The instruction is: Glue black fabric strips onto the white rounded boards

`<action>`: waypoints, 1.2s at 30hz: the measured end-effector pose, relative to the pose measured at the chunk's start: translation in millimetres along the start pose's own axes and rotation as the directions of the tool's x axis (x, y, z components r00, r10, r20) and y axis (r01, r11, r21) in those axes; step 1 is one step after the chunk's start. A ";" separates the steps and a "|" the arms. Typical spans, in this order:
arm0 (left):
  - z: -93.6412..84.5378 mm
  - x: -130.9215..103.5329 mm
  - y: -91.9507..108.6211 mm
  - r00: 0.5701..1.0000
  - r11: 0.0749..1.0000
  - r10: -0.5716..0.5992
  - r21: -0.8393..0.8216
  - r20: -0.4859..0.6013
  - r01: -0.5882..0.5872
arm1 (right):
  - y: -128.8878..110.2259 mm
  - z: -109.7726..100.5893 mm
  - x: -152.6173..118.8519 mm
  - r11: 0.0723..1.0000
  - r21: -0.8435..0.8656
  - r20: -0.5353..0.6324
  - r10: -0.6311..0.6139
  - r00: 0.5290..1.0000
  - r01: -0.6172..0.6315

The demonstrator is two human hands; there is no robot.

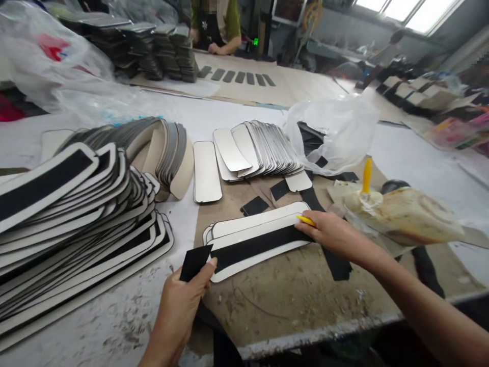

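Observation:
A white rounded panel (263,259) lies on the brown board in front of me, with a black strip (260,245) along its length. More white panels (260,220) lie just behind and under it. At the left end, my left hand (183,298) is closed, its thumb pressing the strip; a loose black flap sticks up past the panel's edge. My right hand (328,232) is closed round a slim yellow tool (306,220) at the right end, fingertips touching the strip. The tool's working end is hidden, so its kind cannot be told.
Stacked panels with black strips (87,204) fill the left side. Behind are curved panels (175,158) and a row of white panels (263,150). To the right, a yellow-handled brush (367,176) stands in a glue-stained container (412,214). A person (217,30) works at the far table.

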State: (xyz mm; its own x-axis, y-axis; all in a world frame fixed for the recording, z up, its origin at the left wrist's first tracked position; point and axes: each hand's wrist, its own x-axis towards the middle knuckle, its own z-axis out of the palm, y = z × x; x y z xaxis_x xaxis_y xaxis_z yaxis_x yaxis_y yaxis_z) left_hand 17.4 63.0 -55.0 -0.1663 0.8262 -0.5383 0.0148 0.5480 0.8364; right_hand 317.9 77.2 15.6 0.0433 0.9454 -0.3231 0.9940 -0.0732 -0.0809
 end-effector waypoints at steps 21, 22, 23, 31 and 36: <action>3.7 -6.3 12.7 0.990 0.991 -0.134 -0.010 -0.047 0.133 | -12.2 6.7 11.8 0.990 -0.140 -0.012 -0.023 1.000 0.021; 4.0 -6.1 12.2 0.990 0.991 -0.133 -0.014 -0.044 0.132 | -12.9 7.7 11.8 0.990 -0.143 -0.015 -0.022 1.000 0.020; 4.3 -5.6 11.3 0.991 0.992 -0.129 -0.017 -0.043 0.128 | -13.7 8.2 11.4 0.989 -0.146 -0.025 -0.023 0.999 0.019; 5.7 -2.8 10.2 0.981 0.977 -0.190 -0.109 -0.047 0.184 | 4.3 2.4 -11.6 0.992 -0.015 -0.309 0.113 0.944 -0.123; 3.1 -4.6 14.0 0.983 0.970 -0.185 -0.160 0.009 0.184 | 25.7 14.0 -26.2 0.964 0.237 -0.313 0.195 0.929 -0.122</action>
State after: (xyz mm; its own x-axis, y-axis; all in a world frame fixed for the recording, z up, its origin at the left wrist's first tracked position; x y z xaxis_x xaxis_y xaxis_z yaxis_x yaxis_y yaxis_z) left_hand 21.4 67.2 -41.2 -0.1574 0.7117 -0.6846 -0.1741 0.6624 0.7286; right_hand 340.9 46.1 8.9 0.2656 0.9639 -0.0206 0.9290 -0.2615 -0.2619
